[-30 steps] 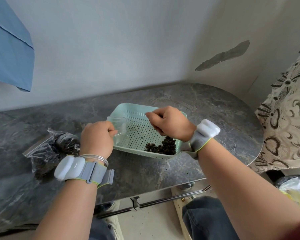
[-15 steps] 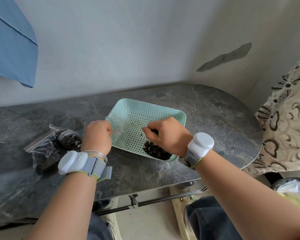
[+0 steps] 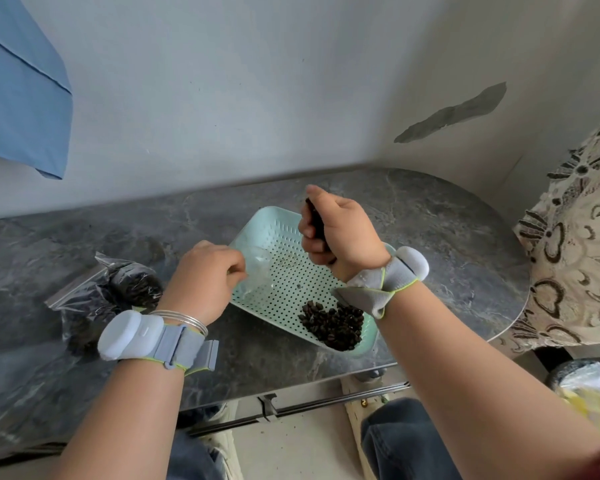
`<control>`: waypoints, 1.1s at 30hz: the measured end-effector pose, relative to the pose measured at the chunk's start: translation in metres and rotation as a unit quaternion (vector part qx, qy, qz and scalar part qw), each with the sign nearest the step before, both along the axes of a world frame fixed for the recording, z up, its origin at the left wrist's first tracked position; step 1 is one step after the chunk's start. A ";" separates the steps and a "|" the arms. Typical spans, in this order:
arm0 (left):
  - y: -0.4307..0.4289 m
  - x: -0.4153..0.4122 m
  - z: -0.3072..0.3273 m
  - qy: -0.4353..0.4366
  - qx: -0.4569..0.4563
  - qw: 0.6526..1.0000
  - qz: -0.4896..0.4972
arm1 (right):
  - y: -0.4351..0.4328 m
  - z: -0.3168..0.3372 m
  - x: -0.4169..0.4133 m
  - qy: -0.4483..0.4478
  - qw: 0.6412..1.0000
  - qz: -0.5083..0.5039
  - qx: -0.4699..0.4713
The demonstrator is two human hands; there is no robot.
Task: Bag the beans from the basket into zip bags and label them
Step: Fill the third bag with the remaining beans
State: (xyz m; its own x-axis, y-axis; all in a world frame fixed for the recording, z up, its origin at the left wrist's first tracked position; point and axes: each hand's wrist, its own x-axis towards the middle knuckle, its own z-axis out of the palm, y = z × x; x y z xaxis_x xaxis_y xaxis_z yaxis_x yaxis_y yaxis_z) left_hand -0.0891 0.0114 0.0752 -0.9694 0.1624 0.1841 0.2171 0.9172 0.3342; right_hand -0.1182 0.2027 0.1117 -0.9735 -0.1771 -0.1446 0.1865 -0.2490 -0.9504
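Grey marbled tabletop is lying against a pale wall, and two bare hands are working over a mint-green perforated basket.

Dark beans are sitting heaped in the basket's near right corner, the rest of its holed floor showing bare. The right hand is hovering above the basket's far side, fingers curled into a fist around a handful of beans, some showing dark between thumb and fingers. The left hand is pinching a clear zip bag with curled fingers at the basket's left edge; whether the bag's mouth is open is hard to tell. Filled bags of beans are lying on the table just left of that hand. Grey wristbands are wrapping both wrists. Blue cloth is hanging at upper left, patterned fabric draping at right.
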 end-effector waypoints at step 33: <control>0.042 0.006 0.008 0.012 0.117 0.991 -0.063 | -0.014 -0.019 -0.018 -0.039 0.968 -0.088 -0.231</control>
